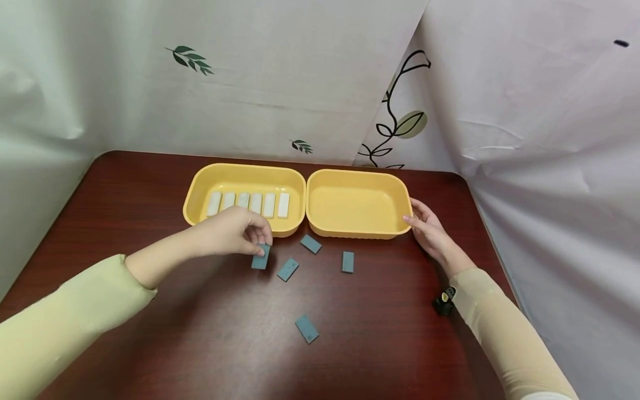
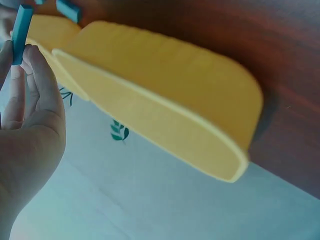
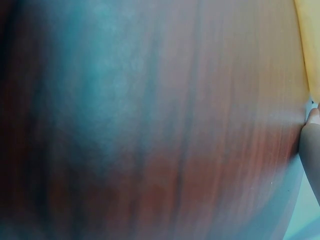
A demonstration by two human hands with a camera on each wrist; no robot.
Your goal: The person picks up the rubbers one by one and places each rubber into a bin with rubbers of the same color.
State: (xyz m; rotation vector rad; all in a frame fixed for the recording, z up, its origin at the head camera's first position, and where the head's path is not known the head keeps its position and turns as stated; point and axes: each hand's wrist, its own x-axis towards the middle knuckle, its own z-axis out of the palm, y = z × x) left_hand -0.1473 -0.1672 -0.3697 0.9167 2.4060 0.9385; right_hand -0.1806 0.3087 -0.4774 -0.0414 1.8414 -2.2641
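Note:
In the head view my left hand (image 1: 235,230) pinches a blue-grey rectangular tile (image 1: 259,261) between thumb and fingers, just in front of the left yellow tray (image 1: 245,169). The left wrist view has this tile (image 2: 21,32) edge-on at the fingertips. Inside the left tray, several white rectangular blocks (image 1: 256,203) stand in a row. At the right yellow tray (image 1: 357,231), my right hand (image 1: 432,233) holds the right end, thumb at the rim and fingers along the outer side. Nothing lies in that tray. Only part of this hand (image 3: 312,135) appears in the right wrist view.
Loose blue-grey tiles lie on the dark red table (image 1: 390,333): one (image 1: 311,244) near the trays, others (image 1: 288,269) (image 1: 348,262) close by, and another tile (image 1: 307,329) nearer the front. A small black object (image 1: 444,303) is by the right wrist. Patterned white sheeting (image 1: 280,72) hangs behind.

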